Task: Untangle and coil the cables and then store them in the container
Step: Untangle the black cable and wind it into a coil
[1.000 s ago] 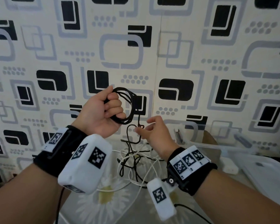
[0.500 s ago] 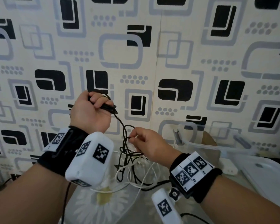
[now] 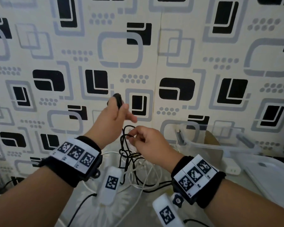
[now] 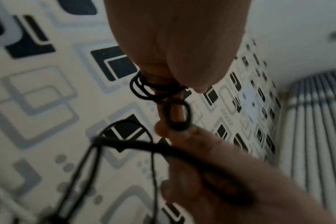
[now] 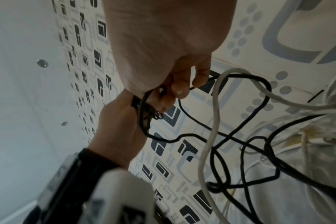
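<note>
From my seat I read this as the coiling step, with the thin black rubber-sheathed cable (image 3: 125, 145) only partly gathered. Furthest left of the tangle, my left hand (image 3: 111, 118) is raised above the heap and clasps a small bundle of black turns (image 3: 118, 99); the left wrist view shows several tight loops wound round a finger there, the thumb pressing over them. Just right of it and lower, my right hand (image 3: 147, 141) pinches a loose stretch of the same black cable between thumb and fingers, directly over the tangle. Below both hands the rest of the black cable runs down into the heap, where it is knotted through the thicker white cable (image 3: 138, 177) lying on the pale daisy-printed cloth (image 3: 82, 208). Right of the tangle, against the wall, stands the clear plastic container (image 3: 208, 138), holding none of the cable as far as I can see. My judgement: the next turn needs slack, so the right hand should work the black strand free of the white loops before feeding it up; pulling hard would likely tighten the knot.
</note>
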Tool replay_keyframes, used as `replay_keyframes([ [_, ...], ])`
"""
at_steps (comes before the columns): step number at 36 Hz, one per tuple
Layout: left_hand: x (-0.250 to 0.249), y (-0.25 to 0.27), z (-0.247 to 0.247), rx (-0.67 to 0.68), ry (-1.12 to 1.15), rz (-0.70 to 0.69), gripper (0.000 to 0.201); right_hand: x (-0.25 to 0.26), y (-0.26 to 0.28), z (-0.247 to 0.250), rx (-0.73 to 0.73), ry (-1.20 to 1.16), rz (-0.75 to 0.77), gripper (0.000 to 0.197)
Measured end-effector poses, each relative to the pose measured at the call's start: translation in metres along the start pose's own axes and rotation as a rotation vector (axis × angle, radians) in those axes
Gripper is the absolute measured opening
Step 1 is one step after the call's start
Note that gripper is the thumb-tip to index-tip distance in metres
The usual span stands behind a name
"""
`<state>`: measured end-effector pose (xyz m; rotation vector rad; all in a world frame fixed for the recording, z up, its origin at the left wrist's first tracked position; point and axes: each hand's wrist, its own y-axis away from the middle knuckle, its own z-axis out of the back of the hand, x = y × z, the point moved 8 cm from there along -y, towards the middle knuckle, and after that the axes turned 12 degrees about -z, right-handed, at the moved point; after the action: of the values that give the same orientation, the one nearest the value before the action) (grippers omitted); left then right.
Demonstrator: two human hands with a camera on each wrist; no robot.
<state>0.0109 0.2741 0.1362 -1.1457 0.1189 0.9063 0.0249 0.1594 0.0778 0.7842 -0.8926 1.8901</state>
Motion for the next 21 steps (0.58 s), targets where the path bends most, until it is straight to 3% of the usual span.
replay_keyframes([
  [6,0.003,0.004,-0.017,0.279,-0.415,-0.139,0.022,0.002,0.000,0.007,-0.001,-0.035,-0.017,0.002],
  [10,0.004,0.002,-0.021,0.367,-0.553,-0.202,0.020,-0.011,-0.001,0.004,0.064,-0.343,-0.182,0.017],
  [15,0.004,0.002,-0.017,0.402,-0.561,-0.195,0.017,-0.006,0.007,-0.012,0.389,-0.817,-0.297,0.025],
  [21,-0.001,0.003,-0.008,0.344,-0.414,-0.157,0.024,-0.001,0.011,-0.013,0.489,-1.032,-0.324,0.026],
])
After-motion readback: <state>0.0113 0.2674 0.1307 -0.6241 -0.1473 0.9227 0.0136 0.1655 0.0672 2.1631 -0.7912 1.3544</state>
